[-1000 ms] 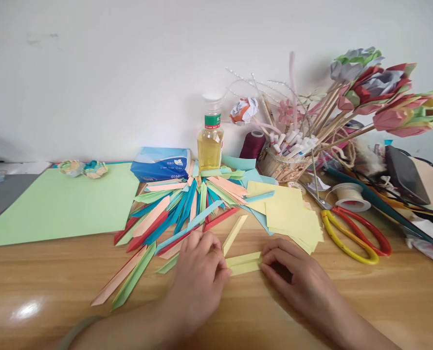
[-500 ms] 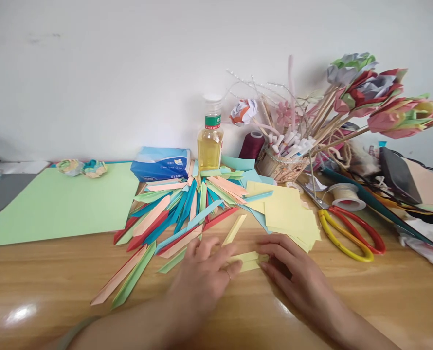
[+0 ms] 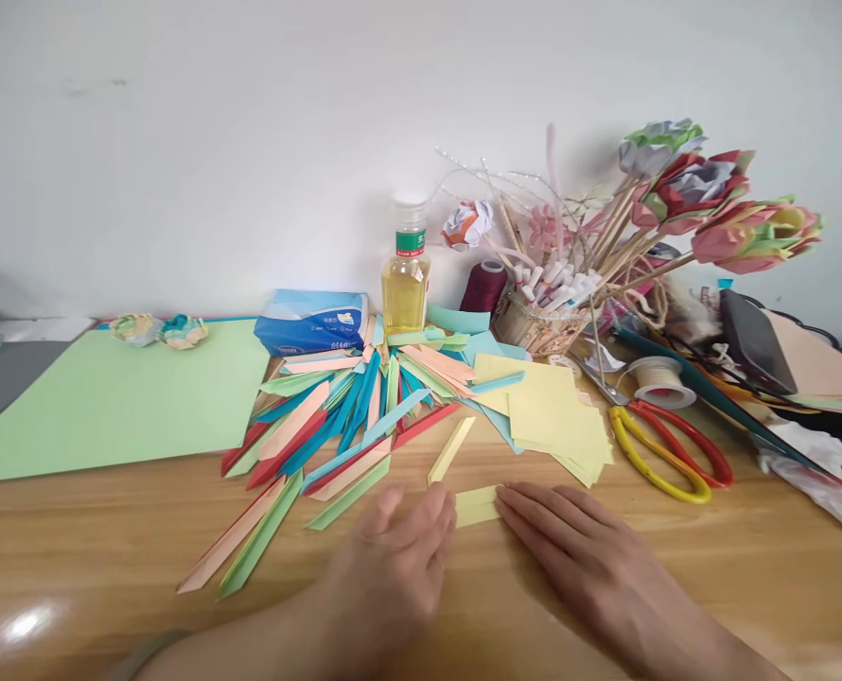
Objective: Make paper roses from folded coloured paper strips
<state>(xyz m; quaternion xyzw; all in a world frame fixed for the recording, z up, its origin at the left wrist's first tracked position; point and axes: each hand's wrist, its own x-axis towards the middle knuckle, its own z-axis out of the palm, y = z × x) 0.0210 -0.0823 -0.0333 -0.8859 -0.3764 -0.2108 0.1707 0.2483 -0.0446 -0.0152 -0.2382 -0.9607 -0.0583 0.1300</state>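
A folded strip of yellow paper lies on the table between my hands, a crease running along its length. My left hand is curled over the left end of the strip, fingers bent and their tips partly hidden. On the right end, my right hand rests with its fingers stretched out side by side, and its thumb is out of sight. Just beyond my left hand is another narrow folded yellow strip. Many folded strips in red, green, peach and blue fan out behind it.
Yellow paper squares and scissors with red and yellow handles are to the right. At the back stand a tissue pack, a bottle and a basket holding pens and paper flowers. A green sheet covers the left.
My right fingers have straightened and flattened onto the strip. My left hand has drawn slightly nearer and curled more at the strip's left end. The view has shifted slightly.
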